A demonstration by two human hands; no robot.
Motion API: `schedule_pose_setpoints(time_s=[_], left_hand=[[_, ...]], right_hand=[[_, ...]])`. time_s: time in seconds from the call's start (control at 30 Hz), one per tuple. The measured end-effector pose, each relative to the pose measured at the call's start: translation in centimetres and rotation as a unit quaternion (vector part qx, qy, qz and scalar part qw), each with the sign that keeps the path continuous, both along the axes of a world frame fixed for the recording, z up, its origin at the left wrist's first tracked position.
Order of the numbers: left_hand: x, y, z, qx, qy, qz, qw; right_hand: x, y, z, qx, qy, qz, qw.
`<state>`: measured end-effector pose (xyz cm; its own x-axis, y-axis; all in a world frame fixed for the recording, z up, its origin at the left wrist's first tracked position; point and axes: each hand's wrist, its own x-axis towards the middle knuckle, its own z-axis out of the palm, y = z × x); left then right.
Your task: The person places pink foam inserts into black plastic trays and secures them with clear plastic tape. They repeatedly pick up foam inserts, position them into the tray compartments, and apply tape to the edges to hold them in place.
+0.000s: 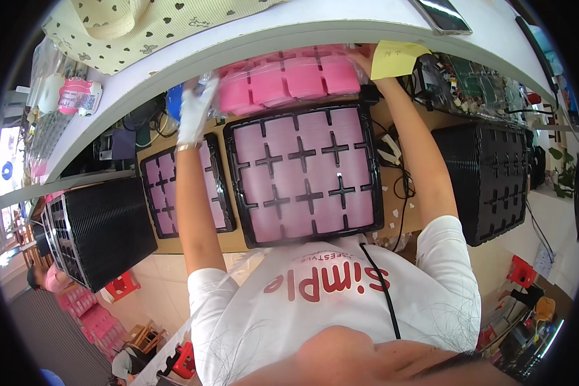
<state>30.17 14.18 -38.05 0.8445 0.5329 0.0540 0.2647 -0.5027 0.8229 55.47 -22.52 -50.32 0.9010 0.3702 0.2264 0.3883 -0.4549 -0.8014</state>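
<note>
A pack of pink pieces (289, 82) under clear plastic lies beneath the shelf edge, between my two hands. My left hand (196, 106), in a white glove, is at the pack's left end; its fingers are somewhat blurred but closed at the edge. At the right end is my bare right hand (365, 59), fingers curled at the corner and partly hidden by a yellow paper note (395, 59). Nearer my body is a black tray (377, 193) of pale pink pieces, divided by cross-shaped ribs. Left of it, partly behind my left forearm, sits a similar tray (230, 215).
Tall stacks of black trays stand at left (106, 228) and right (495, 183). Bagged circuit boards (463, 83) lie at the right rear, with loose cables (405, 180) below. A white shelf (341, 16) crosses above my hands, carrying a phone (442, 14) and a patterned cloth (154, 32).
</note>
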Motion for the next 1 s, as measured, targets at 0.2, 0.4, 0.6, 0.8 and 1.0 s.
schedule_pose_setpoints(time_s=[0.2,0.4,0.6,0.8,1.0], left_hand=[[-16.6,0.3,1.8,0.002,0.035,0.028,0.999],[-29.2,-1.7,-4.1,-0.108,0.034,0.136,0.984],[-25.6,-5.1,-3.6,0.237,0.027,0.069,0.969],[-14.0,-11.2,-3.1,0.395,-0.023,-0.170,0.902],[-11.6,-12.1,-7.1,0.473,0.143,-0.160,0.855]], right_hand=[[-11.2,-10.0,5.1,0.171,0.092,-0.072,0.978],[-21.8,-15.8,3.6,0.079,0.044,-0.192,0.977],[-26.0,-11.0,7.3,-0.078,-0.131,-0.087,0.984],[-25.7,-2.0,4.7,-0.264,-0.241,0.066,0.932],[-25.1,-1.4,3.2,-0.316,-0.232,0.078,0.917]])
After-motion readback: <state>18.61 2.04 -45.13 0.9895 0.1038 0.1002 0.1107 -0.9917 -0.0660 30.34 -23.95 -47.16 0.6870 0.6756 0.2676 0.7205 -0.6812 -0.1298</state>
